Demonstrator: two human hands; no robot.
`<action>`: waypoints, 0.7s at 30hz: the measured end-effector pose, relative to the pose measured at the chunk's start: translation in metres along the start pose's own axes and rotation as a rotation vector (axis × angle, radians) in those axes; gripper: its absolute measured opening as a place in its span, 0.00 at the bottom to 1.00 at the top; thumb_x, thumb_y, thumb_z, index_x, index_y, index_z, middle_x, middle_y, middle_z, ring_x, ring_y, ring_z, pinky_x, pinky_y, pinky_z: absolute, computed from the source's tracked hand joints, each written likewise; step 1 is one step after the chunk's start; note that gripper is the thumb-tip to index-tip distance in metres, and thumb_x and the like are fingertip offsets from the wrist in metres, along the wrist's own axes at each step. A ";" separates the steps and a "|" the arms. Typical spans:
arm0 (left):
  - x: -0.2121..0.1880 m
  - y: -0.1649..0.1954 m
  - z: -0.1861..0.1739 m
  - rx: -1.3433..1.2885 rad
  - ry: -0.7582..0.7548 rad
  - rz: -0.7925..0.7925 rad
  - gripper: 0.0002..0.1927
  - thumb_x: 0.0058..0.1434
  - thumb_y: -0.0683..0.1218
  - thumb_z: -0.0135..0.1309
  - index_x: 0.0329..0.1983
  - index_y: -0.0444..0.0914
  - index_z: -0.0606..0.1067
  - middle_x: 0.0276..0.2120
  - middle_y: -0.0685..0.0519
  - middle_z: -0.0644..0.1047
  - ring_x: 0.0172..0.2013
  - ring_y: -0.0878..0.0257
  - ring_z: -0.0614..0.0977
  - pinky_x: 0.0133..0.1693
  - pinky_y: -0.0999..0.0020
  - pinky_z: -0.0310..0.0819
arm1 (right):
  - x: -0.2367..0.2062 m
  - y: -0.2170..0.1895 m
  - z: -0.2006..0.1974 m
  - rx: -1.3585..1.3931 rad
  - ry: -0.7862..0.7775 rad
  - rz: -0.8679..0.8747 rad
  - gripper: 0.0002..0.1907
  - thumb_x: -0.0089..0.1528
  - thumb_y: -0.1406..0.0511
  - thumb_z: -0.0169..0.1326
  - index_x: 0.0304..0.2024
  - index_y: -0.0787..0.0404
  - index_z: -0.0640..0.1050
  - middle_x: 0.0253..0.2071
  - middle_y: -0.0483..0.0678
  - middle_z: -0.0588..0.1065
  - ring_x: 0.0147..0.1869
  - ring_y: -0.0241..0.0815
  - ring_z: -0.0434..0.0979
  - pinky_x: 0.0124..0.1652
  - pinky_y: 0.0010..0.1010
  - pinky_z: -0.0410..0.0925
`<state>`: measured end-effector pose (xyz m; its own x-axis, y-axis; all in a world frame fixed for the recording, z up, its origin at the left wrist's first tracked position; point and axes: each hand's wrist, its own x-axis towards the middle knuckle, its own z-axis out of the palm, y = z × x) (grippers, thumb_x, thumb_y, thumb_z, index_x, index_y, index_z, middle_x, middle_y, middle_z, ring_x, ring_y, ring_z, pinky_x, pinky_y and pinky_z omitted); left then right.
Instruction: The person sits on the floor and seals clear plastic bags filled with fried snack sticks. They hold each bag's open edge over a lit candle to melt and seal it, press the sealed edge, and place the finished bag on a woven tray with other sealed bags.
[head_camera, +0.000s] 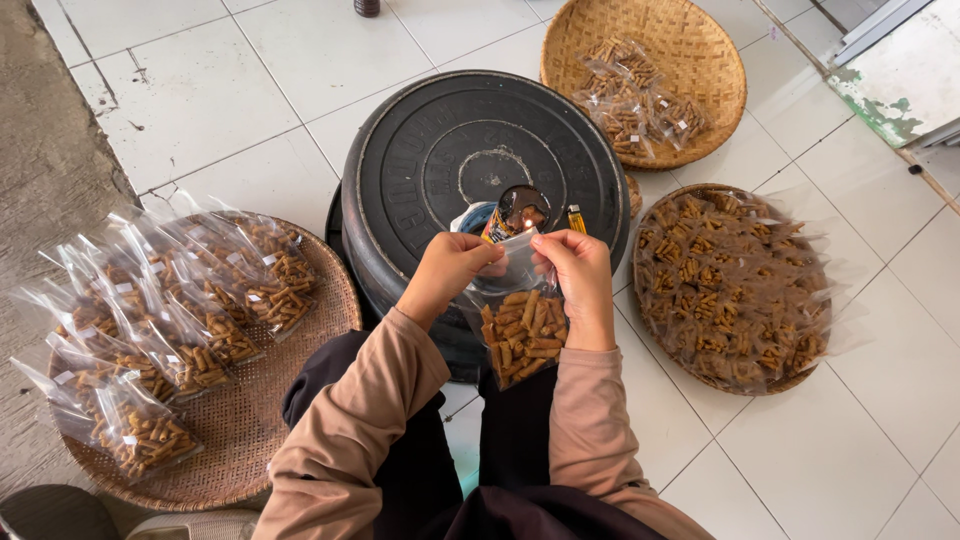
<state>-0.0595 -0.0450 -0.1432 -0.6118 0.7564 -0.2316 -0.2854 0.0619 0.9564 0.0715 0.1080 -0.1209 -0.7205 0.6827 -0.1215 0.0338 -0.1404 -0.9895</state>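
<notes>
Head view: we pinch the snack bag (520, 330) top taut between left hand (447, 268) and right hand (578, 272), over the flame (527, 226) at the black drum (420, 170) lid's near edge.

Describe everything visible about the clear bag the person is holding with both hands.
The clear plastic bag is a small, thin, see-through pouch. Its lower half is filled with short brown stick-shaped snacks, while its upper part is flat and empty. It hangs upright in front of the black round drum lid. The left hand and right hand pinch its top edge from either side, holding that edge close to a small flame on a little lamp standing on the lid. Nothing else touches it.
</notes>
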 end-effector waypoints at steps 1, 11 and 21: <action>0.000 0.000 0.000 -0.008 -0.002 0.000 0.14 0.61 0.46 0.59 0.38 0.28 0.83 0.32 0.47 0.85 0.34 0.63 0.86 0.41 0.72 0.80 | 0.000 0.000 0.000 -0.002 0.004 0.000 0.07 0.59 0.66 0.63 0.34 0.65 0.83 0.25 0.46 0.79 0.26 0.30 0.75 0.26 0.18 0.64; 0.002 0.001 0.000 -0.011 0.014 -0.021 0.15 0.61 0.46 0.59 0.41 0.27 0.82 0.34 0.45 0.84 0.36 0.61 0.87 0.42 0.73 0.78 | 0.002 -0.002 -0.003 0.001 0.021 -0.008 0.06 0.59 0.66 0.63 0.32 0.65 0.83 0.24 0.46 0.78 0.25 0.30 0.75 0.25 0.19 0.62; 0.003 0.000 0.000 -0.061 0.012 -0.017 0.15 0.61 0.45 0.58 0.41 0.26 0.82 0.34 0.44 0.84 0.36 0.59 0.87 0.42 0.72 0.79 | 0.006 0.001 -0.007 0.015 0.019 -0.016 0.06 0.59 0.66 0.63 0.32 0.65 0.83 0.24 0.46 0.78 0.24 0.30 0.74 0.24 0.19 0.62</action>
<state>-0.0619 -0.0426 -0.1438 -0.6150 0.7479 -0.2497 -0.3399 0.0343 0.9398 0.0720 0.1168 -0.1228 -0.7079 0.6982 -0.1067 0.0112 -0.1400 -0.9901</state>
